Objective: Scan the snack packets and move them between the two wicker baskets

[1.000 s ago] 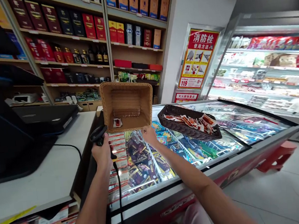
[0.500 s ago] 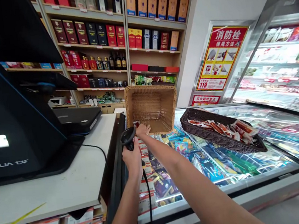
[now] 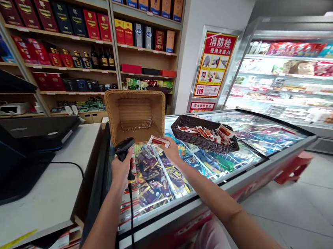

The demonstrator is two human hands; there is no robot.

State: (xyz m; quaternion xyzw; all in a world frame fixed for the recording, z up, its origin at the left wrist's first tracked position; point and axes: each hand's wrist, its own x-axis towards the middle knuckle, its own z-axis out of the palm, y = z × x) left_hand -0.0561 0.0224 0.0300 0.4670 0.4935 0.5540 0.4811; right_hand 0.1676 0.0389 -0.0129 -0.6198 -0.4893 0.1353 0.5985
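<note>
My left hand is wrapped round the handle of a black barcode scanner, whose cord hangs down over the freezer front. Between the fingers of my right hand is a small packaged sausage in a clear and white wrapper, held just in front of the tan wicker basket. That basket lies tipped with its opening towards me, and no goods show inside. To the right, a dark brown woven tray holds several similar wrapped sausages.
Under my hands is a glass-topped chest freezer full of packaged goods. A white counter with a dark checkout machine stands at left. Behind are shelves of boxed bottles; a red stool is on the floor at right.
My right hand has come out of the wicker basket with the packaged sausage in it. My left hand still grips the scanner. The view has swung to the right.
</note>
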